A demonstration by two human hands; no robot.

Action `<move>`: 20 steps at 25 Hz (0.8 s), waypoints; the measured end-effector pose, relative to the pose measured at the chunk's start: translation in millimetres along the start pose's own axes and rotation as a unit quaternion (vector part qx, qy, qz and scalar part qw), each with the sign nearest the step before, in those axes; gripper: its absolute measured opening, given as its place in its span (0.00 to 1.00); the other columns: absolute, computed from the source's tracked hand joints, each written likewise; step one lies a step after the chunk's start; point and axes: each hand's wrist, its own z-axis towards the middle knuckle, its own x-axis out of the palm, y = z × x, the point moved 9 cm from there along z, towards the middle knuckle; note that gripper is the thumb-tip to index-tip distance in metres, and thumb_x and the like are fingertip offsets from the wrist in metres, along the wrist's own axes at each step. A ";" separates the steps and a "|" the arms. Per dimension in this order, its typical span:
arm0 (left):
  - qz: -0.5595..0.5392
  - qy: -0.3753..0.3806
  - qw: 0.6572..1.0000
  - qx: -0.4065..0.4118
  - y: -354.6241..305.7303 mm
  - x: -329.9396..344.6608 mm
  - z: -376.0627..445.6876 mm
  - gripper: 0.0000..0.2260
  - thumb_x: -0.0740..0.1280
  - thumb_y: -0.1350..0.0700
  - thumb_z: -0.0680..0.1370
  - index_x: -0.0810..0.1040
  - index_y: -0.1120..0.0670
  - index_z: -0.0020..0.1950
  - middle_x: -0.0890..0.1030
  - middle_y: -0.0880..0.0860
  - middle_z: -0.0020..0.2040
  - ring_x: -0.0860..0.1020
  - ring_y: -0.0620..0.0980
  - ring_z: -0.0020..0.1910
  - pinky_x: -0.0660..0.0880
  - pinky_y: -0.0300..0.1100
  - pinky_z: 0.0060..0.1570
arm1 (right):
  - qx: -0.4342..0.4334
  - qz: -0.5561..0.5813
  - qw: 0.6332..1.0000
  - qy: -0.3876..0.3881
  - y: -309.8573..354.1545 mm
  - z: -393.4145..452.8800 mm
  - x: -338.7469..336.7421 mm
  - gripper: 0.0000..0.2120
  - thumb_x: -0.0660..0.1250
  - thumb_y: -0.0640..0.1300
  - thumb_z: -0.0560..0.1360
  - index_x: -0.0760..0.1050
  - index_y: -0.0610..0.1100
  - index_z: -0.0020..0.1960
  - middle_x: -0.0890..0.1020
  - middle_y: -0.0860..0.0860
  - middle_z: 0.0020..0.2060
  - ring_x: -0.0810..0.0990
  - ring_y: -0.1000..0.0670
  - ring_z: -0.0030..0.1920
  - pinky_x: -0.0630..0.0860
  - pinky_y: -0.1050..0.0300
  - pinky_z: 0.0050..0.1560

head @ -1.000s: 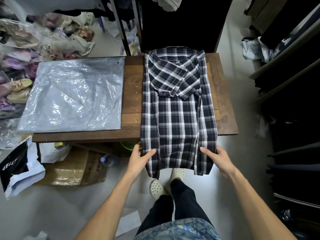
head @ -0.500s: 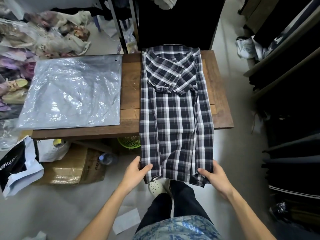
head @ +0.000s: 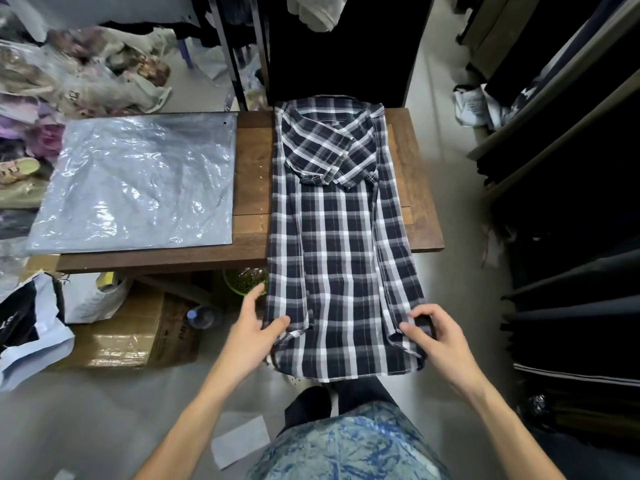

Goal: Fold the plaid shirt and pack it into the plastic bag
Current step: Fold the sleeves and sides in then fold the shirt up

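The dark plaid shirt (head: pixel 337 244) lies lengthwise on the right half of the wooden table (head: pixel 251 174), sides and sleeves folded in, collar at the far end. Its lower part hangs past the table's near edge. My left hand (head: pixel 258 329) pinches the shirt's lower left edge between thumb and fingers. My right hand (head: pixel 434 336) grips the lower right edge, fingers curled over the fabric. The clear plastic bag (head: pixel 138 181) lies flat on the table's left half, apart from the shirt.
A cardboard box (head: pixel 138 336), a bottle and a green basket (head: pixel 244 278) sit under the table. Bagged clothes pile up at the far left. Dark shelving (head: pixel 571 237) lines the right side. A paper scrap (head: pixel 240 441) lies on the floor.
Both hands slid down the hanging part toward the hem and closed on its edges. The hem has been drawn out toward me.
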 end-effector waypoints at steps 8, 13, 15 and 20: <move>-0.012 0.109 0.994 -0.009 -76.8 -11.0 -14.6 0.23 0.53 0.68 0.80 0.88 0.55 0.50 0.86 0.57 0.53 0.84 0.49 0.42 0.80 0.42 0.37 | 0.032 0.121 0.981 0.148 43.1 17.4 -8.4 0.24 0.53 0.29 0.78 0.83 0.44 0.60 0.85 0.44 0.61 0.84 0.47 0.56 0.82 0.55 0.52; 0.088 0.177 0.977 0.072 -126.7 -19.9 -4.9 0.19 0.65 0.73 0.78 0.85 0.53 0.58 0.87 0.48 0.48 0.82 0.34 0.37 0.74 0.26 0.30 | -0.103 0.004 0.987 0.124 84.5 46.1 -28.5 0.22 0.66 0.20 0.75 0.83 0.43 0.58 0.87 0.50 0.56 0.85 0.53 0.56 0.79 0.62 0.56; 0.114 0.163 0.975 0.099 -146.2 -28.6 6.5 0.13 0.71 0.68 0.77 0.85 0.53 0.57 0.87 0.46 0.46 0.82 0.35 0.37 0.74 0.27 0.30 | -0.130 -0.026 0.987 0.086 99.0 66.3 -39.2 0.21 0.71 0.22 0.73 0.87 0.47 0.51 0.88 0.50 0.50 0.86 0.52 0.51 0.79 0.63 0.53; 0.066 0.103 0.984 0.131 -196.3 -45.5 55.4 0.15 0.69 0.63 0.79 0.89 0.44 0.44 0.88 0.44 0.44 0.82 0.36 0.44 0.75 0.31 0.45 | -0.173 -0.064 0.982 0.033 135.0 127.8 -53.0 0.09 0.75 0.33 0.73 0.85 0.44 0.49 0.75 0.43 0.41 0.72 0.55 0.38 0.70 0.66 0.42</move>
